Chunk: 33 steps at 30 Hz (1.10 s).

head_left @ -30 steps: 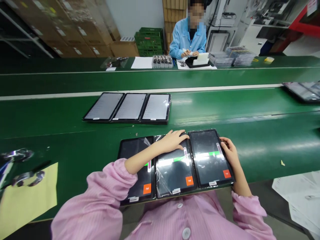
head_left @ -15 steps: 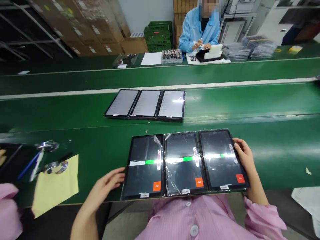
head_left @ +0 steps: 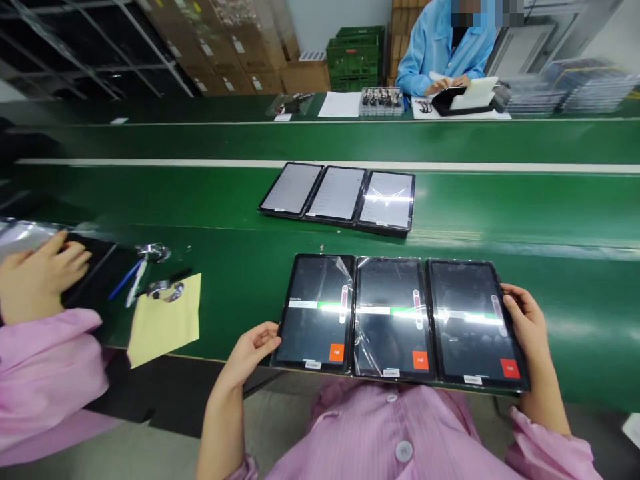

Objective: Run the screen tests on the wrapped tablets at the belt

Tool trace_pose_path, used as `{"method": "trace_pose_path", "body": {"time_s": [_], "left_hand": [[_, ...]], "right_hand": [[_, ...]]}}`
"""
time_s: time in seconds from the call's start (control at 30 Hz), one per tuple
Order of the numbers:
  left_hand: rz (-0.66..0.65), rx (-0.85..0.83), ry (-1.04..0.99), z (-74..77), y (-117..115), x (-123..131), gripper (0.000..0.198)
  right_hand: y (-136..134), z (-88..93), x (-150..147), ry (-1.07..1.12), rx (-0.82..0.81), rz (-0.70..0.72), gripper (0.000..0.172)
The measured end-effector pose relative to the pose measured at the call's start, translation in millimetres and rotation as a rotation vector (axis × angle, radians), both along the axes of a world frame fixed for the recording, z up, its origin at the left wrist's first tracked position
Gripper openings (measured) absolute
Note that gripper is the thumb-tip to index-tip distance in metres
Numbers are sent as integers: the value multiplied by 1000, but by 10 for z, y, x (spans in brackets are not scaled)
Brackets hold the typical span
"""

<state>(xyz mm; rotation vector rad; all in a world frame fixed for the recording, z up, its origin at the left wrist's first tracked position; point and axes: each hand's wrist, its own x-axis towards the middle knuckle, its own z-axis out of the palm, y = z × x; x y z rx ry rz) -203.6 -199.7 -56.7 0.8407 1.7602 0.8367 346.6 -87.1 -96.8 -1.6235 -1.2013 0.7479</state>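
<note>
Far left, a co-worker's hand [head_left: 43,273] in a pink sleeve lies flat on something dark on the green belt [head_left: 240,227]. Just beside it are a couple of pens [head_left: 131,283] and a yellow sheet [head_left: 165,320].

Then the person's left hand [head_left: 253,348], fingers loosely curled and apart, fingertips just touching the outer edge of the left tablet [head_left: 315,310], not gripping it. That one sits edge to edge with the middle tablet [head_left: 390,317] at the near rim of the belt. Further back lie three more tablets [head_left: 340,193], and across the line a person in a blue coat [head_left: 440,47].

The right tablet [head_left: 475,323] closes the row. The right hand [head_left: 525,320] is clamped on its outer edge, thumb on the glass.
</note>
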Motion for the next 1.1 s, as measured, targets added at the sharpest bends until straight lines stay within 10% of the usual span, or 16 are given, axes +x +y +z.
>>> {"method": "trace_pose_path", "body": {"time_s": [0.3,0.57,0.8,1.1], "left_hand": [[-56,8,-94,-53,-168,-51,71],[-212,3,-122,-137,-125,-87,63],[-153,-99,-237,-168,-39,-215,81],[-187,-119,-151,-145,-12,-249,81]], "right_hand": [[-503,640,-293,-421,147,-57,29],[-657,872,-1260,-786,633,726,25],[-690,643,-1857,-843,659,984,35],[-714,931,-1083,-810,678,709,53]]}}
